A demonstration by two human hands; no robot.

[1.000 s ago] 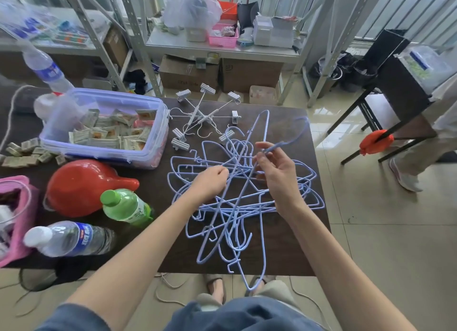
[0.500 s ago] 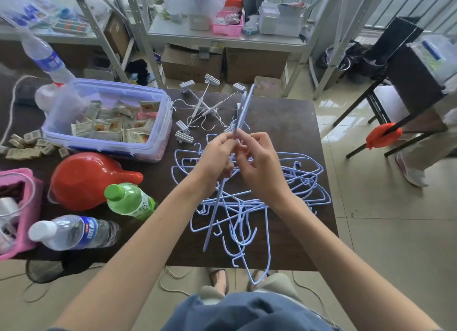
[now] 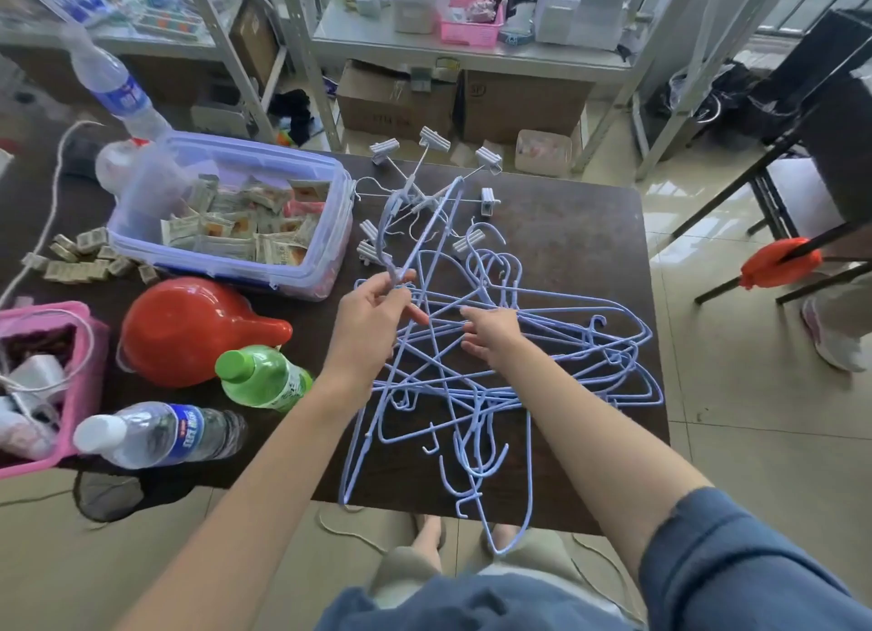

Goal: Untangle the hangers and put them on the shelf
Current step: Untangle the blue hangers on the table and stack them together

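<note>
A tangle of several light-blue wire hangers (image 3: pixel 557 347) lies on the right half of the dark table (image 3: pixel 580 234). My left hand (image 3: pixel 373 314) pinches one blue hanger (image 3: pixel 439 225) near its hook and holds it raised and tilted, its long side running down to the table's front edge. My right hand (image 3: pixel 490 333) rests on the pile, fingers spread and touching the wires without gripping. A white clip hanger (image 3: pixel 424 177) lies behind the pile. The grey metal shelf (image 3: pixel 472 55) stands beyond the table's far edge.
A clear tub of packets (image 3: pixel 231 215), a red jug (image 3: pixel 188 328), a green bottle (image 3: pixel 259 376) and a water bottle (image 3: pixel 160 432) crowd the left half. A pink basket (image 3: pixel 80 394) sits at the left edge. Another person's shoe (image 3: pixel 830 338) and black chair legs stand at the right.
My hands have parted: the left keeps the lifted hanger and has shifted left, while the right let go and dropped onto the pile. The view has tilted slightly.
</note>
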